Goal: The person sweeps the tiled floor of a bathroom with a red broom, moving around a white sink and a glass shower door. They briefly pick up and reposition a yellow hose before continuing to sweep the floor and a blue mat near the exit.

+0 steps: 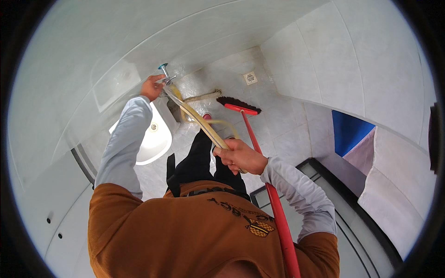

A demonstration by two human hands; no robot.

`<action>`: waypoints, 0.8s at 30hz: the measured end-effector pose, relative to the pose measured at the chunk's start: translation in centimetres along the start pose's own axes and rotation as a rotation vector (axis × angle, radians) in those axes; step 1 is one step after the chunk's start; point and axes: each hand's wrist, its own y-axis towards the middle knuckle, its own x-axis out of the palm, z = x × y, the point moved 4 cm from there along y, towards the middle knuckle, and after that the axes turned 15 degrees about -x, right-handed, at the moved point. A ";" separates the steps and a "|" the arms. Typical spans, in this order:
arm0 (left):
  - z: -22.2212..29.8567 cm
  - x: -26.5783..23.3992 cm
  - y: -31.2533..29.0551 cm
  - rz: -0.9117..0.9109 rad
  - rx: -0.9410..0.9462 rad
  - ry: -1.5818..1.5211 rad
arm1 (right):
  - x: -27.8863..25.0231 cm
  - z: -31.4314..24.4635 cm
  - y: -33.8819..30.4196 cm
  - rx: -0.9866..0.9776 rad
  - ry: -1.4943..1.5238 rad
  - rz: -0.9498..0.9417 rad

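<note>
At the wall, my left hand [153, 87] has its fingers closed around a metal tap [168, 80]. My right hand [243, 157] grips a yellowish braided hose [204, 125] in front of my body. From that hand the hose rises to the tap, where its end looks pale and clear; whether it is fixed there I cannot tell. A thinner-looking loop of hose [225, 124] hangs behind. A broom [243, 106] with dark bristles stands on the floor, its red handle [278, 208] running behind my right wrist and along my right side.
A white basin [155, 134] sits below my left forearm. Another beige hose [202, 97] lies on the wet-looking tiled floor near a square floor drain [250, 78]. To the right are a dark-framed threshold [324, 171], blue cloth [348, 132] and a pale curtain [394, 185].
</note>
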 end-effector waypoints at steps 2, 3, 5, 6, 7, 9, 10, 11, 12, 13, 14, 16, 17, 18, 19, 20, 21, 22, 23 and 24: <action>-1.3 -1.9 -1.2 0.161 -0.007 0.085 | 0.4 -0.1 0.1 -0.026 -0.114 -0.010; -2.1 -2.3 -1.7 0.120 -0.106 -0.010 | 0.6 -0.1 0.2 -0.057 -0.167 -0.021; -4.3 -2.5 -2.9 0.053 -0.471 -0.201 | 1.2 -0.3 0.5 -0.128 -0.263 -0.046; -4.7 -2.3 -3.5 0.031 -0.517 -0.254 | 1.6 -0.5 0.8 -0.204 -0.360 -0.061; -4.9 -2.4 -3.9 0.051 -0.512 -0.246 | 2.0 -0.7 1.0 -0.285 -0.446 -0.079; -5.1 -1.9 -4.4 0.037 -0.493 -0.288 | 2.8 -0.9 1.6 -0.365 -0.565 -0.096; -5.2 -1.9 -4.4 0.040 -0.492 -0.294 | 3.1 -0.9 1.9 -0.363 -0.596 -0.096; -5.2 -1.8 -4.4 0.028 -0.477 -0.344 | 3.4 -0.7 2.2 -0.339 -0.619 -0.111; -5.4 -1.9 -4.4 0.031 -0.526 -0.381 | 3.7 -0.7 2.5 -0.349 -0.656 -0.115; -5.6 -2.0 -4.5 0.043 -0.573 -0.426 | 3.8 -0.7 2.8 -0.342 -0.667 -0.109; -5.0 -2.7 -4.4 0.093 -0.420 -0.313 | 4.0 -0.7 3.1 -0.330 -0.673 -0.109; -5.0 -3.7 -4.7 0.166 -0.461 -0.416 | 4.0 -0.7 3.5 -0.339 -0.681 -0.094; -5.2 -3.8 -5.0 0.177 -0.592 -0.507 | 4.0 -0.7 3.6 -0.361 -0.684 -0.077; -5.1 -4.1 -5.3 0.141 -0.661 -0.549 | 3.8 -0.7 3.7 -0.368 -0.687 -0.063; -4.7 -4.2 -5.5 0.127 -0.652 -0.619 | 3.5 -0.5 3.8 -0.347 -0.620 -0.033; -4.3 -4.5 -5.7 0.153 -0.645 -0.656 | 3.2 -0.3 3.8 -0.314 -0.552 -0.004; -3.8 -4.6 -5.8 0.190 -0.641 -0.697 | 2.7 0.0 3.8 -0.278 -0.469 0.030; -3.1 -4.3 -5.8 0.169 -0.628 -0.745 | 2.2 0.3 3.7 -0.233 -0.348 0.063; -2.4 -4.2 -5.7 0.198 -0.612 -0.638 | 1.5 0.4 3.6 -0.239 -0.238 0.150; -1.6 -4.1 -5.5 0.227 -0.582 -0.532 | 0.7 0.6 3.4 -0.243 -0.117 0.227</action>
